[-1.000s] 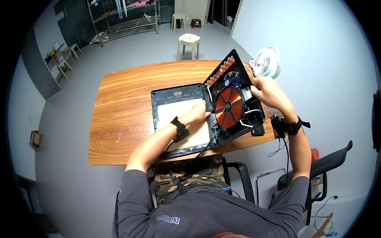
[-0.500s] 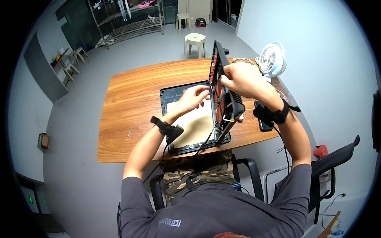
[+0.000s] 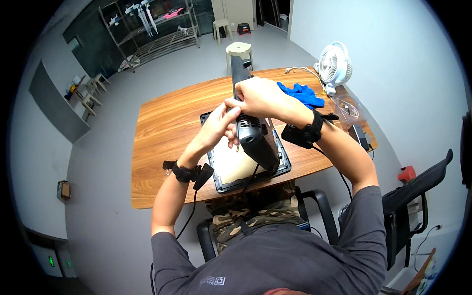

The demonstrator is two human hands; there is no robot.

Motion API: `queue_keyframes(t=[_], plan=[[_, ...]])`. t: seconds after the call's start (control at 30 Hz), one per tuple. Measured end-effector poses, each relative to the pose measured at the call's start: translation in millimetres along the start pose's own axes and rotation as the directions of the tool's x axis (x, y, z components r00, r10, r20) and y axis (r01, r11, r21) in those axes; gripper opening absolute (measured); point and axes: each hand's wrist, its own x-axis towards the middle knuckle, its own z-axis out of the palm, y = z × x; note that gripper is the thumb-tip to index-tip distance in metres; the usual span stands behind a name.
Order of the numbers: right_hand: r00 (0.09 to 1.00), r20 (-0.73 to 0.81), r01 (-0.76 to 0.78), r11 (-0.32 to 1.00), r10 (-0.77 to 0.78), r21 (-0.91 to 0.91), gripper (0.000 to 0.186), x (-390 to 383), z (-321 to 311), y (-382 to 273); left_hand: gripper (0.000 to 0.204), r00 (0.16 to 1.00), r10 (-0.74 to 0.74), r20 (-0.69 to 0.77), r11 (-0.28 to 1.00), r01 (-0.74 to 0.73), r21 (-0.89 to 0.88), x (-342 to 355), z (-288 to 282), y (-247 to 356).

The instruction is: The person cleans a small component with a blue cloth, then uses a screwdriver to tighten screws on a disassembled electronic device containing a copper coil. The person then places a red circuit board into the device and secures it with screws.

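Observation:
A black vented appliance housing [image 3: 258, 145] stands tilted up on its edge, its slotted outer side toward me. My right hand [image 3: 258, 97] is closed over its upper part from the right. My left hand [image 3: 216, 127] holds its left edge, thumb near the right hand's fingertips and the other fingers partly behind the edge. Below lies a flat black frame [image 3: 227, 188] with a beige sheet [image 3: 238, 164] inside it. The inner side of the housing is turned away and hidden.
On the wooden table [image 3: 167, 123] lie a blue cloth [image 3: 302, 94] and a clear plastic bag [image 3: 350, 109]. A white fan [image 3: 336, 66] stands at the far right. A dark box-like device [image 3: 360, 136] sits near the right edge. A stool [image 3: 239, 49] is beyond the table.
The housing has swung left over the frame, turning its inner side from view. My left hand has come up to its edge. The blue cloth now shows from behind my right arm.

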Motion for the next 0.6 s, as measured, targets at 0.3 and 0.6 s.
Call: queue_keyframes(t=[0.3,0.6], plan=[[0.997,-0.077,0.036,0.983,-0.023,0.182,0.042,-10.1,28.1,36.0,0.054,0.988,0.024,-0.155,0.999,-0.03,-0.04,-24.5,-9.7,-0.3],[0.988,0.039,-0.157,0.949,0.152,0.275,0.04,-60.2,105.0,143.0,0.044,0.928,-0.089,-0.361,0.992,0.117,0.056,-56.1,-42.4,-41.7]])
